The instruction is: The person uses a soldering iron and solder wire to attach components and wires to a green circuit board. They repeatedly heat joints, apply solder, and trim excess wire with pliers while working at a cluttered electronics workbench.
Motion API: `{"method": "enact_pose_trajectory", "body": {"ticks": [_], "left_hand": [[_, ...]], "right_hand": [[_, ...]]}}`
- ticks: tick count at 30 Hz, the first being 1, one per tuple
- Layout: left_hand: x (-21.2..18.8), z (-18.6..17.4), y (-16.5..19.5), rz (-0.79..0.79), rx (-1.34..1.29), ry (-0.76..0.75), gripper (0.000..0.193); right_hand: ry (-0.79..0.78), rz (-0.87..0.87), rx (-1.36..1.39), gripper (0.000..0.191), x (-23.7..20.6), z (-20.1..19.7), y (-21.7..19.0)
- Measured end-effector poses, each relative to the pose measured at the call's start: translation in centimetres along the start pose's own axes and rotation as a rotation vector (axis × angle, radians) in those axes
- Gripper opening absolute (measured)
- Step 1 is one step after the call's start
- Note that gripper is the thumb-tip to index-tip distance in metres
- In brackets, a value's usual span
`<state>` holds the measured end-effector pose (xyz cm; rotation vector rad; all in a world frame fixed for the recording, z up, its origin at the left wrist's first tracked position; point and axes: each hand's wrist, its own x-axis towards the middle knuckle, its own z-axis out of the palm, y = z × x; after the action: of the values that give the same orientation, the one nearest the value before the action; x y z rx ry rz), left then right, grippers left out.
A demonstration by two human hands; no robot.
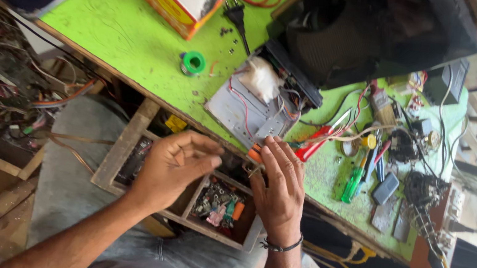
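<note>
From the head camera, the left hand (175, 165) hovers half-curled and empty over the wooden compartment drawer (124, 149). The right hand (281, 186) lies flat at the green workbench's (127, 37) edge, fingertips touching an orange-handled tool (256, 152) just beside the grey metal chassis (247, 113).

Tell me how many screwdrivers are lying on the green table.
2 that I can make out: a green-handled screwdriver right of the right hand, and a blue one beside it. Others may hide in the clutter.
</note>
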<state>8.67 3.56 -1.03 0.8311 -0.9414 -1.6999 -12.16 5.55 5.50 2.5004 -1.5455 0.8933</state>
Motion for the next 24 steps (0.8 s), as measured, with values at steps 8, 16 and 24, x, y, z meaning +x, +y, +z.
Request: {"method": "enact_pose_trajectory", "body": {"ticks": [8, 16, 24], "left_hand": [[6.4, -5.1, 7.3, 0.683, 1.195, 0.267, 0.044], [9.4, -4.3, 7.8, 0.527, 1.408, 0.106, 0.050], [7.7, -5.1, 6.8, 0.828, 1.155, 0.165, 0.054]], "right_hand": [[-0.299, -0.057, 0.035, 0.059, 6.3, 1.4, -0.2], [-0.380, -0.025, 0.070, 0.055, 7.0, 1.7, 0.3], [0.005, 0.076, 0.010, 0.059, 1.9, 0.7, 0.6]]}}
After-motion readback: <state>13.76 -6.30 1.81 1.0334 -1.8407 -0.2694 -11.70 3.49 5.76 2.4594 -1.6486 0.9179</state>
